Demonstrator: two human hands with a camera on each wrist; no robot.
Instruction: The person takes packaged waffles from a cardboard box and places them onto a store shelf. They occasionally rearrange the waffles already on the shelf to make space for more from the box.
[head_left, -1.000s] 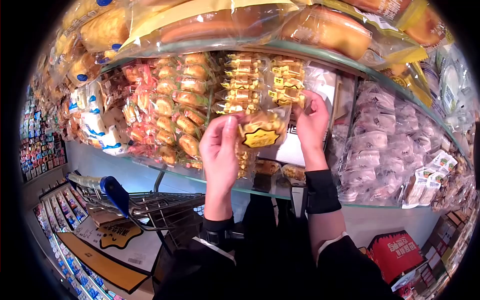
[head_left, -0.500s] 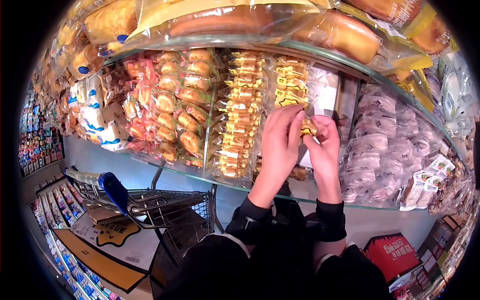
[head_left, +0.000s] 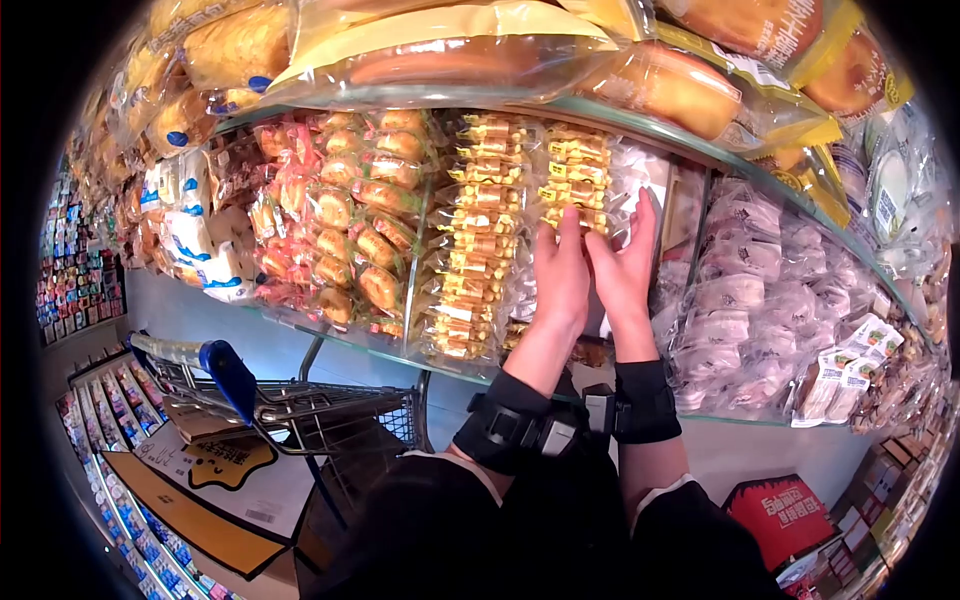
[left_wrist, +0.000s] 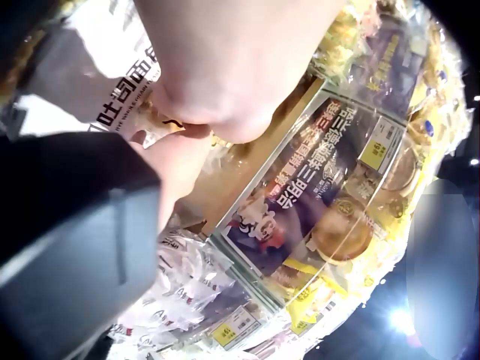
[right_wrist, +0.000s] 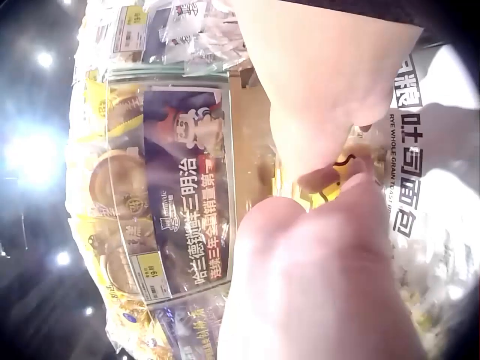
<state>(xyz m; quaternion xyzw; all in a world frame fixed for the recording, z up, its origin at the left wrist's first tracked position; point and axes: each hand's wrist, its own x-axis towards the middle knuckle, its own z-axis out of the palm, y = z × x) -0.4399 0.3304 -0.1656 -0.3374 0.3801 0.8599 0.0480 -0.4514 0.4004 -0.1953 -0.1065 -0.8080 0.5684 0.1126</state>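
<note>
My left hand (head_left: 562, 275) and right hand (head_left: 625, 275) are side by side at the near end of the right-hand row of yellow-labelled packets (head_left: 577, 172), fingers extended away from me. In the right wrist view, a yellow packet (right_wrist: 322, 189) shows between the two hands, largely covered by them. Only a sliver of it appears in the left wrist view, beside my left hand (left_wrist: 225, 82). How firmly either hand touches it is hidden. A longer row of similar packets (head_left: 480, 240) lies to the left.
Packaged buns (head_left: 380, 285) fill the shelf on the left, purple-tinted packets (head_left: 735, 300) the right. A glass shelf edge with large wrapped breads (head_left: 660, 85) crosses above. A shopping cart (head_left: 330, 405) stands at lower left, a red box (head_left: 783, 520) at lower right.
Both hands had curled fingers around a small packet; their fingers are now straighter and spread. Earlier still, my left hand held the packet up over the left row.
</note>
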